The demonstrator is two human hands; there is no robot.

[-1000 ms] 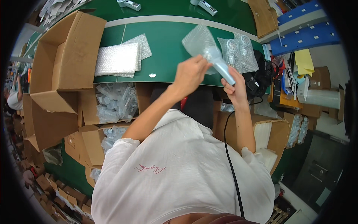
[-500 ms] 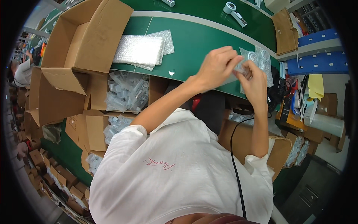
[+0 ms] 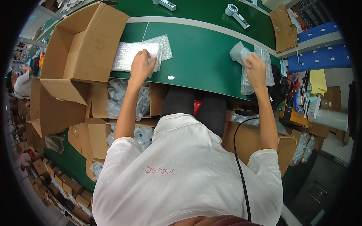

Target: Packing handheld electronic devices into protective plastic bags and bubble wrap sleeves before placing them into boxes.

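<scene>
Two hands are at work over a green worktop (image 3: 200,56), well apart from each other. The right hand (image 3: 257,73) is near the worktop's right end, its fingers closed around a clear-bagged device (image 3: 237,51); the piece is blurred, with its pale free end pointing toward the worktop's far edge. Just beside and below that hand, at the right end, lie bubble-wrapped devices (image 3: 265,56), seemingly two, with a ring-shaped head showing through one wrap.

The left hand (image 3: 141,67) is over the stack of bubble-wrap sleeves (image 3: 122,56) near the left end, fingers curled down onto its top; whether they pinch a sleeve or only touch it, I cannot tell. A white scrap (image 3: 171,77) lies by the near edge.

As I judge it, the clear bag is already on the piece in the right hand, while no bubble wrap shows around it; the pair at the right end looks fully wrapped. Beyond the white rail (image 3: 196,22) along the far edge, two ring-headed handheld devices (image 3: 240,19) lie bare, so neither wrapping seems started on them.

An open carton (image 3: 103,45) stands at the left end, and below the near edge another box holds many clear-bagged pieces (image 3: 141,103), apparently without bubble wrap.
</scene>
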